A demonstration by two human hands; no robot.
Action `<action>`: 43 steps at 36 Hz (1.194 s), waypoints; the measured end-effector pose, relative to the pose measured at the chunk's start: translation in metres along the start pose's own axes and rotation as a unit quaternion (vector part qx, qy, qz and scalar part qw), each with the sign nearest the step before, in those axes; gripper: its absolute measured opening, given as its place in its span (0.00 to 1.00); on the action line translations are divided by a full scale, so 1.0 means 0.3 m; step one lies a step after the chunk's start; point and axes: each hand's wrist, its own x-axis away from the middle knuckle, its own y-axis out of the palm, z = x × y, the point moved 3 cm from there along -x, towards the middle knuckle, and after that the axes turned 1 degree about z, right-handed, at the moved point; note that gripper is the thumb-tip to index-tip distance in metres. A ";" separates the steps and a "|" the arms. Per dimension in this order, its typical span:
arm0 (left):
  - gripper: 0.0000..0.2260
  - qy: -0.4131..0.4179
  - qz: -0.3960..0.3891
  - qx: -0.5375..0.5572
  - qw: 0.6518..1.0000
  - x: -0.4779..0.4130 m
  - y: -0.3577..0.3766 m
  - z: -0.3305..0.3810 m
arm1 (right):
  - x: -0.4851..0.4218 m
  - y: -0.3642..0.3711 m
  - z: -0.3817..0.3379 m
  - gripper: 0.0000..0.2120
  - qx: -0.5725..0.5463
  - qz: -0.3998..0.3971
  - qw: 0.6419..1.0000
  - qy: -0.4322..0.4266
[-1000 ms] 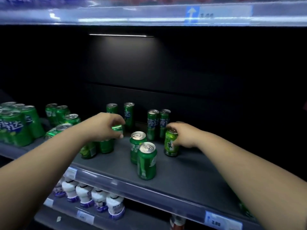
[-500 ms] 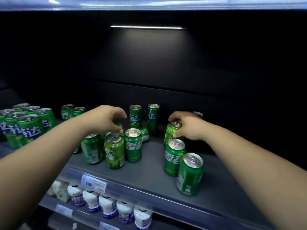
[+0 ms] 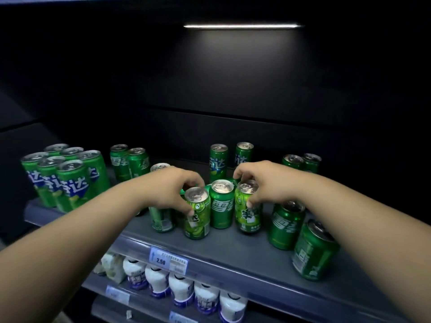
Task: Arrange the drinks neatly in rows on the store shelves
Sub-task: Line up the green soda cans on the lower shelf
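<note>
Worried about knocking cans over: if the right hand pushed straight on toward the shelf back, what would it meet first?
Likely the tall can behind the right hand; depth is unclear.

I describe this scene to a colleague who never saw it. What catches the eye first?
Two bare forearms reach in: the left hand and the right hand each grip a light green can at mid-shelf, a darker green can between them. A tidy block of cans stands far left.

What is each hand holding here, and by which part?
Left hand grips a light-green can by its upper side, just under the rim. Right hand grips another light-green can the same way.
</note>
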 end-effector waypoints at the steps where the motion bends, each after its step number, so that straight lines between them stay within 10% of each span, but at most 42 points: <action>1: 0.33 0.000 0.005 0.009 1.000 -0.005 0.003 -0.004 | 0.003 -0.003 0.001 0.34 0.001 0.004 1.000 0.003; 17: 0.31 0.118 0.165 0.051 0.978 -0.107 -0.301 0.332 | 0.317 -0.339 0.126 0.31 -0.047 0.180 0.981 0.057; 43: 0.33 0.245 0.054 0.053 0.967 -0.615 0.291 1.527 | 1.349 -0.325 0.949 0.31 0.033 0.183 0.930 0.318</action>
